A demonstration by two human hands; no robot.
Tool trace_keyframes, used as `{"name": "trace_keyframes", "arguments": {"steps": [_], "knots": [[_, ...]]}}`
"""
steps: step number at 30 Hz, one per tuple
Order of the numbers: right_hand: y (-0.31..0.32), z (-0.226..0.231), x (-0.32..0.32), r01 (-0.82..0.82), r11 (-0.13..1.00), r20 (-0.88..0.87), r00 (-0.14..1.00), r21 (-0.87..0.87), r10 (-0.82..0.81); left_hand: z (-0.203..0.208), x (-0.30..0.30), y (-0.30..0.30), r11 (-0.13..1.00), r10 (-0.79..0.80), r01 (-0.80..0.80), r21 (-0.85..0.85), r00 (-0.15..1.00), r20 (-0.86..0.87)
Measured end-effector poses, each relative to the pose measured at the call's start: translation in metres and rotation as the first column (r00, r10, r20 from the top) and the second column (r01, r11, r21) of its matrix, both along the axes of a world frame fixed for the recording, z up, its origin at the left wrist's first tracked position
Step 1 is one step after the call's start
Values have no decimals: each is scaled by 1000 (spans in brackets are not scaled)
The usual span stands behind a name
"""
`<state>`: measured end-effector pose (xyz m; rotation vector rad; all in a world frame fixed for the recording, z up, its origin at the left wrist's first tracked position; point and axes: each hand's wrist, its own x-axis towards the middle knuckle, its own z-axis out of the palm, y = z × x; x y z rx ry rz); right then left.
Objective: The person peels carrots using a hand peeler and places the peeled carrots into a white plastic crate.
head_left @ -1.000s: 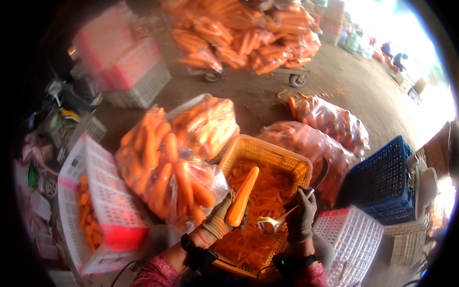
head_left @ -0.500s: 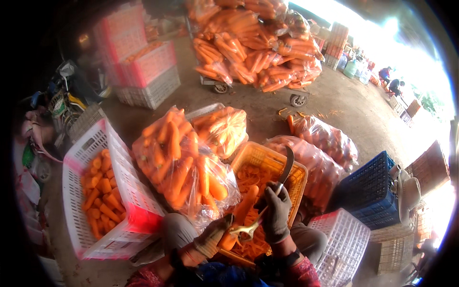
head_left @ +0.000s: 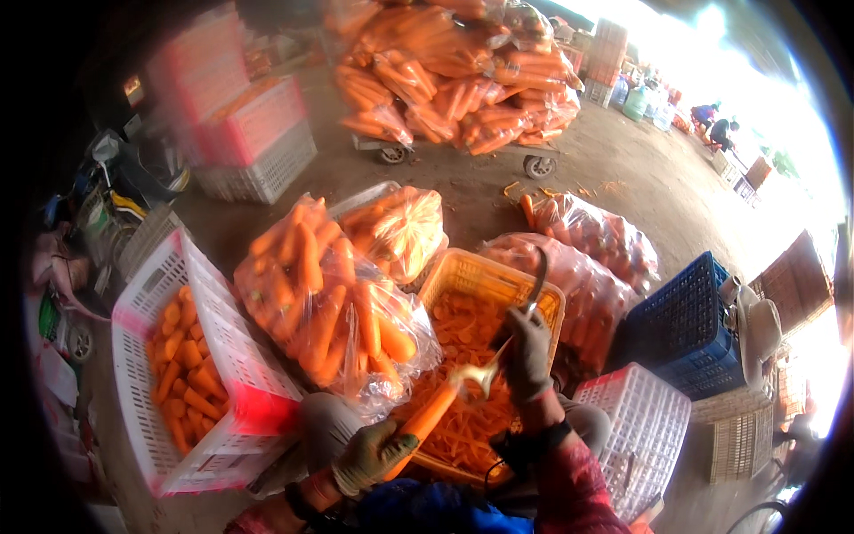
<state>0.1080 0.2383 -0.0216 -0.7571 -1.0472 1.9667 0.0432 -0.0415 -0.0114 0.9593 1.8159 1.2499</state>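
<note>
Gloved, my left hand [head_left: 369, 458] is closed around the lower end of a long orange carrot [head_left: 425, 420], which slants up to the right. My right hand [head_left: 527, 356], also gloved, grips a peeler [head_left: 483, 379] whose yellowish forked head lies at the carrot's upper end. A curved knife blade [head_left: 539, 278] sticks up from the same right fist; its handle is hidden. Beneath both hands stands an orange plastic crate [head_left: 485, 264] with carrot peelings [head_left: 476, 427] in it.
Left of me, a tilted white-and-pink crate [head_left: 253, 356] holds peeled carrots [head_left: 184, 374]. A large clear bag of carrots [head_left: 325, 303] leans beside it. More bagged carrots [head_left: 569, 294], a blue crate [head_left: 680, 325] and a white crate [head_left: 636, 436] stand right. Ahead is a loaded cart [head_left: 463, 147].
The carrot and my left hand have moved down and left, away from the right hand. The peeler head has gone from beside the carrot's lower part to its upper end.
</note>
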Motion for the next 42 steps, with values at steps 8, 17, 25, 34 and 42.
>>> {"name": "trace_keyframes", "arguments": {"steps": [8, 17, 25, 34, 42], "knots": [[-2, 14, 10, 61, 998, 45, 997, 2, -61, 9, -1, 2, 990, -77, 25, -140, 923, -377], [28, -17, 34, 180, 977, 147, 970, 110, -195, 20, 4, -8, 996, 82, -85, -11, 903, 422], [-61, -31, 58, -187, 608, 300, 950, 772, -90, 17, -8, 4, 990, 77, -140, -30, 347, 935], [-56, -77, 75, -489, 450, 618, 760, 747, -202, 27, -8, 4, 999, -20, 34, -9, 747, 664], [-77, -32, 64, -606, 795, 290, 762, 4, 579, 47, 0, 21, 981, -102, 40, 189, 937, 333]]}}
